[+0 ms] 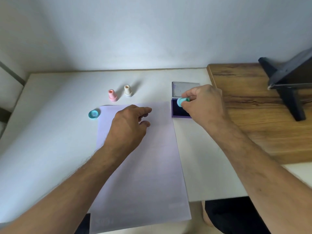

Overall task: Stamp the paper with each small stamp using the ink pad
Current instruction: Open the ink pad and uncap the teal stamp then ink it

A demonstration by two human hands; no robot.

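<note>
Far left on the white table (pixel 50 132) lies a small blue cap (pixel 93 114), open side up, just beside the top left corner of the paper (pixel 143 166). Behind it stand 2 more small stamps, a pink stamp (pixel 112 95) and a white stamp (pixel 127 90), both upright w/ caps on, near each other but apart. The left hand (pixel 130 125) rests over the top of the paper, fingers loose and half curled, holding nothing. The paper looks blank, no marks yet. To the right sits the purple ink pad (pixel 179 112), lid up behind it. The right hand (pixel 200 103) pinches the teal stamp (pixel 182 101) over the pad, tipped on its side; it's a bit blurry, so I can't tell if the stamp face touches the ink. What could go wrong: the stamp is tilted, so it may pick up ink on 1 edge only and print half a shape. A hard push could slide the pad. If the left hand lets go, the paper may shift and smear. Inky fingers could smudge it too. The table is smooth and white, next to a plain pale wall. At right a wood board (pixel 253 115) holds a dark stand (pixel 290 85).
</note>
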